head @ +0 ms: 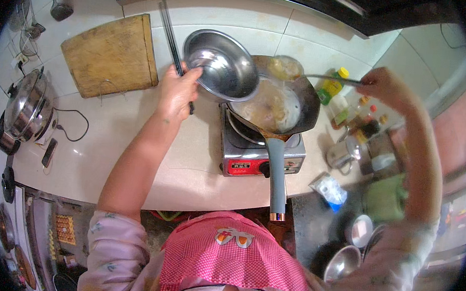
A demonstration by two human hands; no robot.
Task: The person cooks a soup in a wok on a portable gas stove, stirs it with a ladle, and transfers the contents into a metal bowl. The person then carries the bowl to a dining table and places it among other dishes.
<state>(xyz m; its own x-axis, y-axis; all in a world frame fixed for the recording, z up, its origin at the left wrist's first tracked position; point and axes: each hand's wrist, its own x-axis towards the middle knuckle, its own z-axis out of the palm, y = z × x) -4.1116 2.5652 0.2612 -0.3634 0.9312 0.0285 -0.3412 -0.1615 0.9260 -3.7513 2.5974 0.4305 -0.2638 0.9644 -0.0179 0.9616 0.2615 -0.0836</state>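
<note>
My left hand (178, 90) grips the rim of a stainless steel bowl (218, 68), tilted at the left edge of the wok. Bare shiny metal shows inside the bowl. The same hand also holds a pair of dark chopsticks (170, 34), which point up toward the wall. Raised at the right, my right hand (381, 85) is closed around the long handle of a ladle or strainer (286, 67). Its blurred head carries yellowish food above the far side of the wok (308, 106). Cloudy, bubbling liquid (275, 105) with pale brown bits fills the wok.
Beneath the wok stands a portable gas stove (240, 162); the wok's grey handle (277, 177) juts past the counter edge. Seasoning bottles (332, 85) and a metal cup (345, 152) crowd the right. A wooden cutting board (112, 56) and a lidded electric pot (26, 108) are at left.
</note>
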